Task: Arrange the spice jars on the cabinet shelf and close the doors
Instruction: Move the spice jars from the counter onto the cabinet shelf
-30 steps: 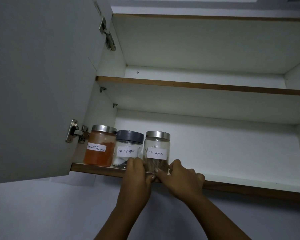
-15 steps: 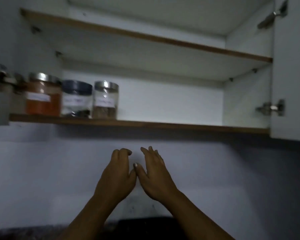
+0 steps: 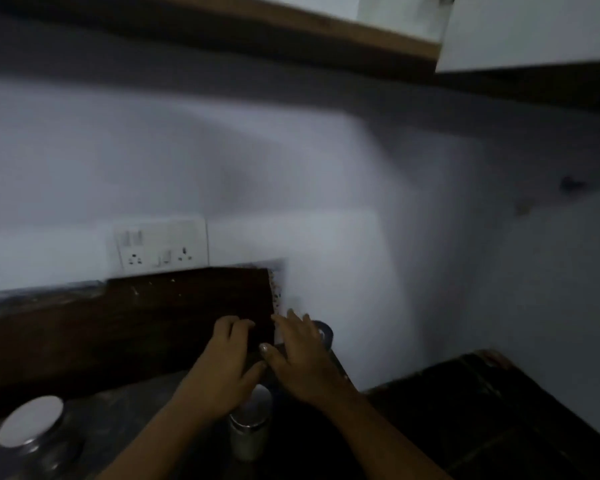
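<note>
My left hand (image 3: 222, 370) and my right hand (image 3: 300, 356) are low over the dark counter, side by side, fingers spread, and I see nothing held in them. A jar with a silver lid (image 3: 250, 427) stands just under my hands. A dark-lidded jar (image 3: 325, 332) peeks out behind my right hand. Another jar with a shiny lid (image 3: 32, 420) stands at the bottom left. The cabinet's bottom shelf edge (image 3: 326, 32) and the open right door (image 3: 534, 32) are at the top. The jars on the shelf are out of view. The frame is blurred.
A white switch and socket plate (image 3: 161, 247) sits on the wall above a dark wooden backboard (image 3: 136, 323). A dark counter section (image 3: 499, 410) lies to the right by the wall corner.
My hands let go of the cinnamon jar on the shelf and dropped to the counter. My view swung down from the cabinet to the wall and counter.
</note>
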A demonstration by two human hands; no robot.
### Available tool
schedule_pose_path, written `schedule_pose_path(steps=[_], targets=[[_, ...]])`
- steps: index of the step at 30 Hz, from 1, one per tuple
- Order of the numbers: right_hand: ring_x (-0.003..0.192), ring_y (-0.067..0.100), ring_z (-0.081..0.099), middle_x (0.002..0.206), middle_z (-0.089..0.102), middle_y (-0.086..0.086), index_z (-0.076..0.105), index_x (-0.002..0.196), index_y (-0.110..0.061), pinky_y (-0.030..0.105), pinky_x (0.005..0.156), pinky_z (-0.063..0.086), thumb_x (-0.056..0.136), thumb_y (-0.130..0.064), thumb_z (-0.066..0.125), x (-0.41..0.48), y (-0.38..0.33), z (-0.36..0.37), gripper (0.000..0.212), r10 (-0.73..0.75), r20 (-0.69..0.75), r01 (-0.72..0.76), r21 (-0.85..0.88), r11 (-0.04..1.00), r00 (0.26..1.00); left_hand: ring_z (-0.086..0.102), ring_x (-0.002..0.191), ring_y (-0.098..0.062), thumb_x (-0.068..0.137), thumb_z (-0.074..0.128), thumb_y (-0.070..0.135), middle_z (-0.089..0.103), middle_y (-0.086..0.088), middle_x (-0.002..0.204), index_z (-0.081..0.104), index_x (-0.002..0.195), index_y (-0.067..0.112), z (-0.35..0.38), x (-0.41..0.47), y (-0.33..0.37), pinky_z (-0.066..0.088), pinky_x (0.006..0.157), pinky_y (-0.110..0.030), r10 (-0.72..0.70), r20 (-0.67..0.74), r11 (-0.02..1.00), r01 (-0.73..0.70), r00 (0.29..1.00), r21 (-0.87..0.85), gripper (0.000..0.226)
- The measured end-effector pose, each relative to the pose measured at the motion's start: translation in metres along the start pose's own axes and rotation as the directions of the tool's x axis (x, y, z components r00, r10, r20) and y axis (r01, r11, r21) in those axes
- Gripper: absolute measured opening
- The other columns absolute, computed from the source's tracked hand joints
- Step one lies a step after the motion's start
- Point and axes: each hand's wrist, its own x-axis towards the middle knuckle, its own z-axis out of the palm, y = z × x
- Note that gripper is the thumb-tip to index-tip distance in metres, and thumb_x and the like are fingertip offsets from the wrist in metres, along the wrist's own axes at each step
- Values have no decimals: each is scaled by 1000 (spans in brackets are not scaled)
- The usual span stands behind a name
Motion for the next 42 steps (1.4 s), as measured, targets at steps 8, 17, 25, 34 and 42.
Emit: schedule_pose_path(steps=[8, 17, 25, 34, 42], targets=[[144, 28, 9, 154, 22, 1, 24, 143, -24, 45, 118, 10, 93, -42, 44, -3, 158, 18, 57, 149, 130, -154, 28, 988, 980, 37, 109, 0, 82, 63, 25, 33, 4, 128, 37, 126, 22, 156, 55, 18, 28, 84, -1, -79, 216, 969, 126, 973, -214, 51], [142, 25, 12, 157, 13, 2, -2, 149, -21, 44, 119, 7, 90, -46, 52, 36, 237, 48, 84, 169, 211, -188, 75, 979, 963, 22, 135, -20, 76, 73, 28, 25, -8, 144, 20, 142, 15, 234, 103, -1, 17, 111, -24, -318, 107, 893, 336, 942, -299, 86], [136, 29, 34, 150, 32, 5, 9, 148, -15, 47, 112, 28, 82, -33, 67, 84, 248, 75, 90, 149, 205, -203, 279, 939, 967, 35, 128, -9, 80, 64, 0, 35, 4, 137, 14, 135, 20, 259, 132, -24, 16, 94, 10, -386, 108, 814, 393, 916, -427, 77], [130, 15, 43, 145, 43, 1, 21, 148, -21, 34, 110, 35, 88, -25, 63, 67, 238, 65, 73, 130, 97, -157, 380, 912, 987, 37, 119, 8, 76, 67, -1, 39, 16, 132, 24, 137, 31, 253, 116, -12, 25, 102, -7, -331, 7, 807, 287, 944, -517, 82], [83, -8, 54, 97, 51, -25, 39, 125, -37, 6, 69, 43, 69, -38, 79, 15, 201, 25, 69, 281, -51, -232, 432, 871, 958, 31, 108, 35, 69, 78, 21, 35, 41, 115, 3, 112, 74, 209, 87, 26, 23, 83, 12, -253, -79, 808, 166, 964, -565, 101]])
